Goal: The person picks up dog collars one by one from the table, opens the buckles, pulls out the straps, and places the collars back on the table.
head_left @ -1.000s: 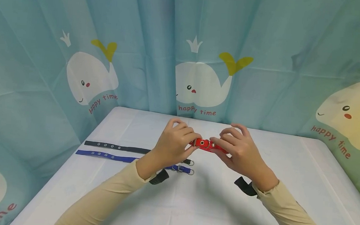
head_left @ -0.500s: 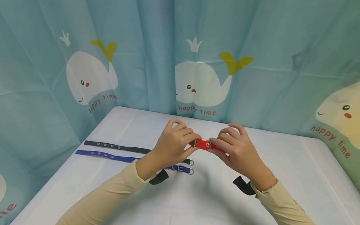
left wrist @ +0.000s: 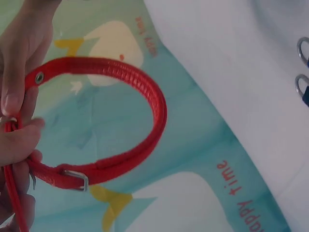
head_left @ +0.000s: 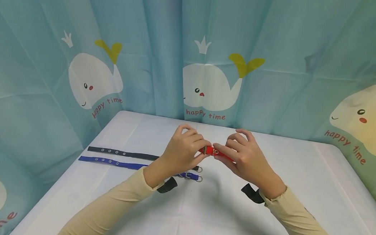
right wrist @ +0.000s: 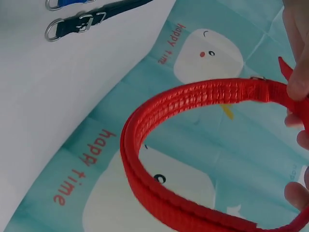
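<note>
Both hands hold a red collar up off the table, its strap bent into a loop. My left hand pinches it near a metal buckle. Close on the right, my right hand pinches the strap by an eyelet, fingertips almost meeting the left ones. In the left wrist view the padded loop hangs wide, with a silver buckle frame on its lower side and the fingers at the left edge. The right wrist view shows the loop's lining; fingers cover part of the fastening.
A black collar and a blue collar lie stretched out side by side on the white table, left of centre, partly under the left forearm. A blue whale-print curtain stands around the table's back and sides.
My right hand has shifted slightly left toward the left hand, so less of the red strap shows between them. The left hand has hardly moved, and the other collars lie as before.
</note>
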Motion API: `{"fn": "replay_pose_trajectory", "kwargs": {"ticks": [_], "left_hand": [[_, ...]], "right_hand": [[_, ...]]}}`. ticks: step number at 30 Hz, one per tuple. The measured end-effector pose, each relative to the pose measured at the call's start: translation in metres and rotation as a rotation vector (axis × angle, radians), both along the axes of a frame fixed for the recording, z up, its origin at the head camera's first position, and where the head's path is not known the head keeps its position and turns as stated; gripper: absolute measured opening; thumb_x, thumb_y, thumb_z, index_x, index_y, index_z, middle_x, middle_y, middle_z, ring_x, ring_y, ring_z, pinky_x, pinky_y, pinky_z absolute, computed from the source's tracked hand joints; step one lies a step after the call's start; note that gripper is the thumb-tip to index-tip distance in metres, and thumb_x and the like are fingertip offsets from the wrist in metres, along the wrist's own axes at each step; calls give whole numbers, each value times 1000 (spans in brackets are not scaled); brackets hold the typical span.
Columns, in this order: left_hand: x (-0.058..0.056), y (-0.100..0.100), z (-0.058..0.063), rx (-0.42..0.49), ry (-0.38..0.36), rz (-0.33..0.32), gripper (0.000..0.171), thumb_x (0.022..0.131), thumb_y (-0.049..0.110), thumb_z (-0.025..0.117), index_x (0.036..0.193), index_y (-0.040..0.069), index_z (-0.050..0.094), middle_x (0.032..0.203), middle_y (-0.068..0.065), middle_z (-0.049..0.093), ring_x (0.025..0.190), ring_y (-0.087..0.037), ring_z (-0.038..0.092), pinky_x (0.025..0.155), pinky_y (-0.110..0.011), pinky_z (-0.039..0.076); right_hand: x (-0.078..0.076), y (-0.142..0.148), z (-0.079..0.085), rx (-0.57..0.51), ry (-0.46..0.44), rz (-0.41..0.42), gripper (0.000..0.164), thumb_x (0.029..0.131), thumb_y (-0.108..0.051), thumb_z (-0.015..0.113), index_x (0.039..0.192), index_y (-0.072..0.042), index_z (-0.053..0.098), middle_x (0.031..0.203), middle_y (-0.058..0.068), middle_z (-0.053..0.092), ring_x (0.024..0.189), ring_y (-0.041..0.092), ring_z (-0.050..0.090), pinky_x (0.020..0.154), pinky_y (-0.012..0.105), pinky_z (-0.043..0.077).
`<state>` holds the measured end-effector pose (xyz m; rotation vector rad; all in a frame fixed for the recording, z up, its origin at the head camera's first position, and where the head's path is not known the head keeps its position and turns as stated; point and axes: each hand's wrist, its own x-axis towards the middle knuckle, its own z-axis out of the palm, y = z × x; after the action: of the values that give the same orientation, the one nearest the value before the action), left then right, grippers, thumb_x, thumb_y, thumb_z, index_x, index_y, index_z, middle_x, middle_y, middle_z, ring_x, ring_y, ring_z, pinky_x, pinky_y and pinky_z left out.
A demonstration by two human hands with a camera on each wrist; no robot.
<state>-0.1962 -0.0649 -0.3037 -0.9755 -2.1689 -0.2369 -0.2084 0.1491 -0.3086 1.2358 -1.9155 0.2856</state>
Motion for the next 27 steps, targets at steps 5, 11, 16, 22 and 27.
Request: {"fn": "replay_pose_trajectory", "kwargs": {"ticks": [5, 11, 16, 22, 27], "left_hand": [[-2, -4, -1, 15, -11, 19, 20, 72, 26, 80, 88, 17, 73, 77, 5, 71, 78, -12, 61, 89, -40, 44], [0, 0, -3, -2, -12, 6, 21, 72, 28, 80, 88, 17, 73, 78, 5, 71, 79, -12, 62, 88, -40, 45], [2, 5, -5, -20, -32, -6, 21, 74, 28, 79, 90, 15, 73, 79, 4, 72, 80, -12, 61, 88, -40, 45], [1, 1, -5, -5, -41, 26, 20, 73, 27, 79, 89, 16, 73, 80, 4, 72, 80, -13, 61, 89, -40, 44], [1, -1, -4, 17, -50, 15, 22, 72, 28, 80, 89, 15, 73, 80, 3, 72, 80, -13, 61, 88, -41, 44]], "right_hand": [[-1, 6, 0, -26, -11, 9, 37, 97, -36, 47, 90, -10, 72, 64, 2, 58, 71, 21, 55, 85, 51, 45], [0, 1, -2, -47, -47, 48, 35, 95, -35, 52, 87, -7, 72, 71, 5, 64, 77, 22, 58, 86, 50, 45], [0, -6, -5, -44, -37, 44, 31, 91, -34, 60, 85, -5, 71, 74, 6, 64, 77, 22, 58, 87, 50, 45], [-1, -1, -4, -44, -42, 4, 31, 84, -36, 68, 82, -6, 72, 71, 5, 65, 76, 22, 59, 88, 50, 46], [0, 2, -3, -47, -73, 2, 34, 86, -39, 65, 82, -6, 71, 72, 5, 64, 78, 22, 58, 89, 49, 45]]}}
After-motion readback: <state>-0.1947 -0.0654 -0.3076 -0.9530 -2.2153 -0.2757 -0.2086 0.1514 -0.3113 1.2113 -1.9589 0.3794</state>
